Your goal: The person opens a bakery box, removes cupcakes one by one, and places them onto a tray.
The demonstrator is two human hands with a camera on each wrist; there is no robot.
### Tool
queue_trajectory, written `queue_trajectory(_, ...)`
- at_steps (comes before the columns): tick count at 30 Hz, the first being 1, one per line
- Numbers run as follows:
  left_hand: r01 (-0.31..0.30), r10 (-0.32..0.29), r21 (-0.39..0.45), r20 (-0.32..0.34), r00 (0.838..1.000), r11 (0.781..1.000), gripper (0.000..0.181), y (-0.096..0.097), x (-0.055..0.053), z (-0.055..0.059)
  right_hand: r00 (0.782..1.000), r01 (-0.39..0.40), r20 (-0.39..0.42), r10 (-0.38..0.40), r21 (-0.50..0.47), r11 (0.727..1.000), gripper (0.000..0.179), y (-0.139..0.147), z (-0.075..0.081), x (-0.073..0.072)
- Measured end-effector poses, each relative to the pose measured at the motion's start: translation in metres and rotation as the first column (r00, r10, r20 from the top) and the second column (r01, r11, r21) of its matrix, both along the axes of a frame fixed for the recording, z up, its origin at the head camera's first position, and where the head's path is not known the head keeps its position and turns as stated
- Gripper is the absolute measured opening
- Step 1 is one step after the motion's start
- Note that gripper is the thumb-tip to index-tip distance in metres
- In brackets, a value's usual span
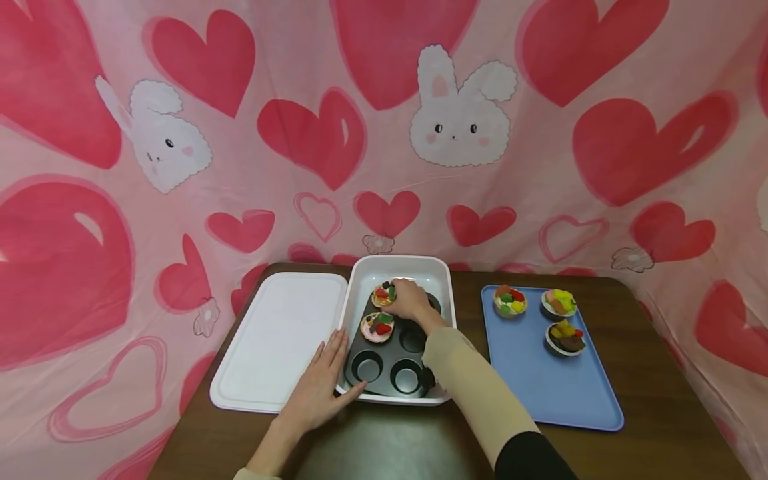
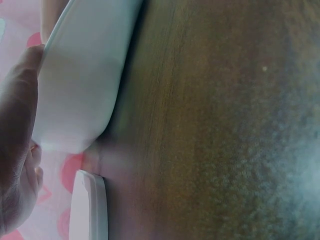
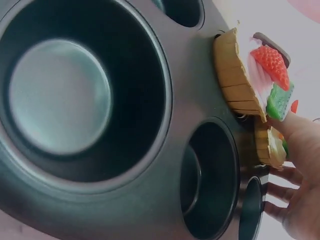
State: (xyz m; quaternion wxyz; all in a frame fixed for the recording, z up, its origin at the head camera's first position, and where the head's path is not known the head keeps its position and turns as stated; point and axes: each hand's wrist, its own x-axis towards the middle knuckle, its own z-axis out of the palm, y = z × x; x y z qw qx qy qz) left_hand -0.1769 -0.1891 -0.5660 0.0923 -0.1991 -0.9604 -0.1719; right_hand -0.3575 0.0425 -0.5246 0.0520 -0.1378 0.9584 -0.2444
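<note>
A dark muffin tin (image 1: 384,360) lies inside a white bin (image 1: 444,280). Two toy fruit tarts sit in its left-hand cups: the nearer tart (image 1: 377,327) has pink cream, a strawberry and a green piece. My right hand (image 1: 411,300) reaches over the tin and grips the farther tart (image 1: 381,294); in the right wrist view that farther tart (image 3: 272,147) shows between thumb and fingers, partly hidden by the pink-cream tart (image 3: 242,75). My left hand (image 1: 322,383) rests with straight fingers along the bin's near left rim, its thumb over the front edge.
Left of the bin lies a white lid (image 1: 282,340). A blue tray (image 1: 528,387) on the right bears a fruit tart (image 1: 510,302), a yellow-topped cupcake (image 1: 558,303) and a chocolate cupcake (image 1: 565,338). Behind the brown table (image 1: 384,440) hangs a pink heart-patterned cloth (image 1: 384,227).
</note>
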Motion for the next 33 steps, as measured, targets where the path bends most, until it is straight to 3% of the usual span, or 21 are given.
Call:
queue_trajectory(9,0.004,-0.004,-0.003,-0.008,1.000,1.000,0.105,0.001,-0.001,-0.001,0.984,-0.093,-0.146,0.105,0.088,0.992,0.074,0.002,0.004,-0.001)
queue_trajectory(13,0.009,-0.009,0.000,-0.012,1.000,1.000,0.105,0.001,-0.001,0.000,0.987,-0.084,-0.135,0.083,-0.002,0.996,0.080,0.006,-0.031,-0.030)
queue_trajectory(16,0.008,-0.008,0.006,-0.008,1.000,1.000,0.104,0.000,0.000,0.000,0.993,-0.066,-0.110,0.053,-0.120,0.991,0.080,0.009,-0.034,-0.034)
queue_trajectory(20,0.006,-0.006,0.009,-0.004,1.000,1.000,0.104,0.000,0.000,0.000,0.995,-0.070,-0.083,0.049,-0.265,0.962,0.075,0.012,0.005,-0.004)
queue_trajectory(26,0.006,-0.006,0.012,0.003,1.000,1.000,0.104,0.000,0.000,-0.001,0.994,-0.091,-0.088,0.065,-0.338,0.937,0.075,0.019,0.017,0.003)
queue_trajectory(33,0.002,-0.002,0.028,0.022,1.000,1.000,0.105,0.000,0.000,-0.001,0.995,-0.088,-0.081,0.058,-0.443,0.892,0.073,0.030,0.017,0.008)
